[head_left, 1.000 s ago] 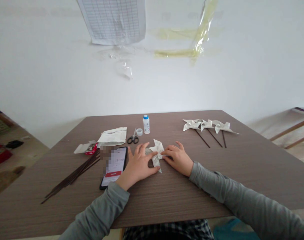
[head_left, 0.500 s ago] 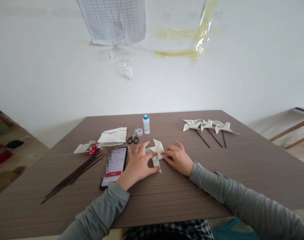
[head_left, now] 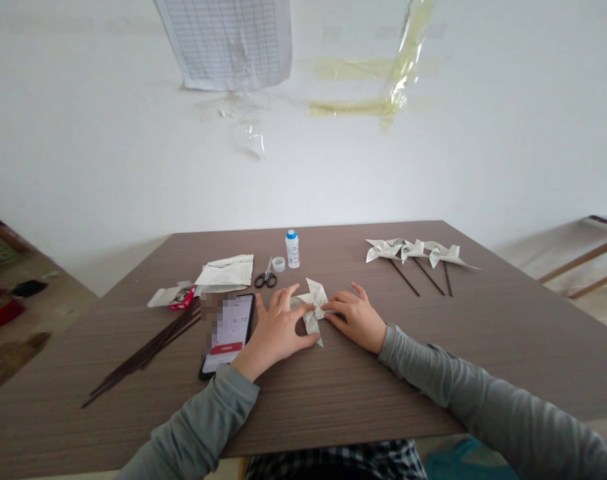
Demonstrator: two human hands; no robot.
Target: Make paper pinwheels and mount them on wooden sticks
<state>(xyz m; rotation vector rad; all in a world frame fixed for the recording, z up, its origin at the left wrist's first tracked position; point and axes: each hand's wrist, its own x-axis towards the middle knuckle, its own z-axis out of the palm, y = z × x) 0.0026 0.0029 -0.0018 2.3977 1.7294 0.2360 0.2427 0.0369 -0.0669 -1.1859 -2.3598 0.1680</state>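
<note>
A folded paper pinwheel (head_left: 315, 298) made of printed paper lies flat on the brown table (head_left: 483, 347), in front of me. My left hand (head_left: 276, 330) rests on its left side, fingers spread and pressing the paper down. My right hand (head_left: 356, 317) presses its centre with the fingertips from the right. Part of the pinwheel is hidden under both hands.
A phone (head_left: 229, 332) with a lit screen lies left of my left hand. Dark sticks (head_left: 143, 353) lie further left. Behind are a paper stack (head_left: 226, 272), scissors (head_left: 266, 275), a glue bottle (head_left: 292, 249) and its cap (head_left: 278, 264). Three finished pinwheels (head_left: 413, 251) on sticks lie at the right.
</note>
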